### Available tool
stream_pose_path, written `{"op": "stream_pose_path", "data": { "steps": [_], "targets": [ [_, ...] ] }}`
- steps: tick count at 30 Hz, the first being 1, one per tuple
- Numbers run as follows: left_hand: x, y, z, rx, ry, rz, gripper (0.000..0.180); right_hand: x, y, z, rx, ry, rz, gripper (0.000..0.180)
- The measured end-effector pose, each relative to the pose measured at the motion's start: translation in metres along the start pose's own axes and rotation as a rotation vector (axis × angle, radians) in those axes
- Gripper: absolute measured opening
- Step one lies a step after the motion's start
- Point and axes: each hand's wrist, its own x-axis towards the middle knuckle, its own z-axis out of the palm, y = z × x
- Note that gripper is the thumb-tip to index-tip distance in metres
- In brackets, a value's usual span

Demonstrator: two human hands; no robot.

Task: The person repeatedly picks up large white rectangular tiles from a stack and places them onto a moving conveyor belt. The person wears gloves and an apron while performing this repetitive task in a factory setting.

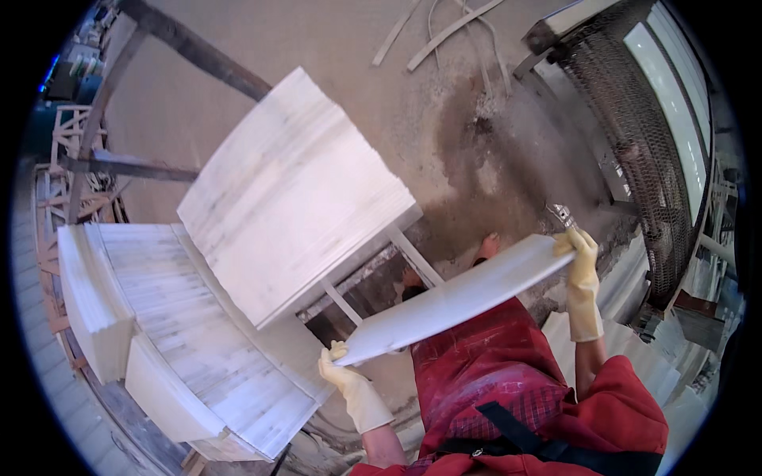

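A long white stone slab (456,297) is held across the front of my body, one end in each hand. My left hand (349,381), in a cream rubber glove, grips the slab's left end. The right end is gripped by my right hand (583,278), gloved the same way and raised farther from me. Just ahead of the slab, to the left, lies a stack of white stone slabs (298,190) with an uneven far right edge. It rests on a frame with pale bars (414,255).
More stacked white slabs (186,293) stand at the left. A chain-mesh conveyor (647,151) runs along the right, with pale slabs (671,75) beyond it. Thin stone offcuts (448,36) lie on the dusty floor. A dark metal frame (194,51) stands behind the stack.
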Motion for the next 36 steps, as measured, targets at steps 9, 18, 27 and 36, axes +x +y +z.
{"op": "stream_pose_path", "data": {
  "steps": [9, 18, 27, 36],
  "targets": [
    [-0.151, 0.051, 0.165, 0.168, -0.442, 0.142, 0.041, -0.012, -0.082, -0.212, 0.199, 0.387, -0.007, 0.026],
    [-0.291, 0.059, 0.35, 0.33, -0.579, 0.169, 0.04, -0.043, -0.09, -0.366, 0.482, 0.726, -0.094, 0.028],
    [-0.461, 0.046, 0.516, 0.368, -0.964, 0.221, 0.03, -0.037, -0.116, -0.453, 0.485, 1.128, -0.007, 0.035],
    [-0.556, 0.029, 0.639, 0.764, -1.088, 0.468, 0.049, -0.001, -0.142, -0.496, 0.376, 1.221, 0.083, 0.051]
  ]
}}
